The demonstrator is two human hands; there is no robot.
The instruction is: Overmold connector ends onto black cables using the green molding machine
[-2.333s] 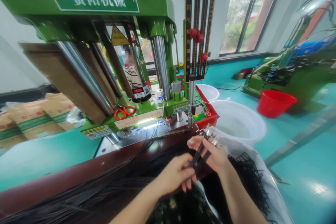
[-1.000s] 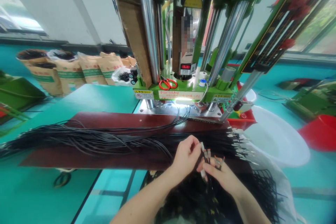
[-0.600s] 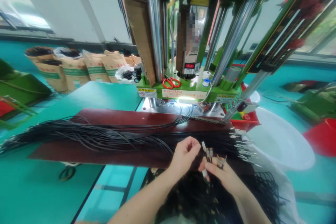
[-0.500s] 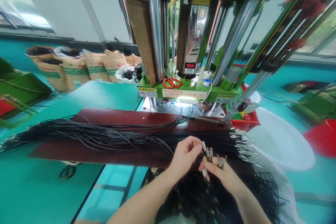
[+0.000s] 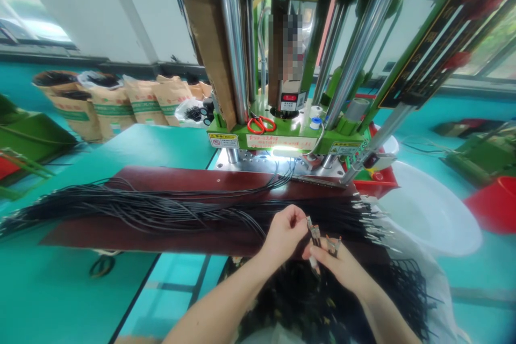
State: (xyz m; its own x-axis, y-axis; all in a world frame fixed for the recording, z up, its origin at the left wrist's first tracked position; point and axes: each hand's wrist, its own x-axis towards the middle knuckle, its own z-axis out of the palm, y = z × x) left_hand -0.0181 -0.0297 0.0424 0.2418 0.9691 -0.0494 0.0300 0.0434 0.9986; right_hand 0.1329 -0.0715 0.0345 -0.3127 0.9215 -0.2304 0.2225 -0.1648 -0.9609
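Observation:
My right hand (image 5: 342, 264) is closed around several black cables, their metal-tipped connectors (image 5: 333, 245) sticking up between thumb and fingers. Just left of it, my left hand (image 5: 285, 232) pinches at one cable end (image 5: 309, 222) of the same group; the fingertips partly hide the grip. A whitish piece (image 5: 313, 262) shows at the fingers of my right hand. Behind both hands a long bundle of black cables (image 5: 169, 212) lies across a dark red board (image 5: 133, 234), with its bare silvery ends (image 5: 373, 226) toward the right.
A green press machine (image 5: 226, 130) with a lit work area stands beyond the board, orange-handled scissors (image 5: 261, 125) on its ledge. To the right are a red tray (image 5: 379, 189) and a large white basin (image 5: 447, 226). Paper sacks (image 5: 115, 113) stand at the back left.
Both hands have shifted slightly left with the cable ends, staying close together. The camera view has moved a little; the cable bundle on the board lies as before.

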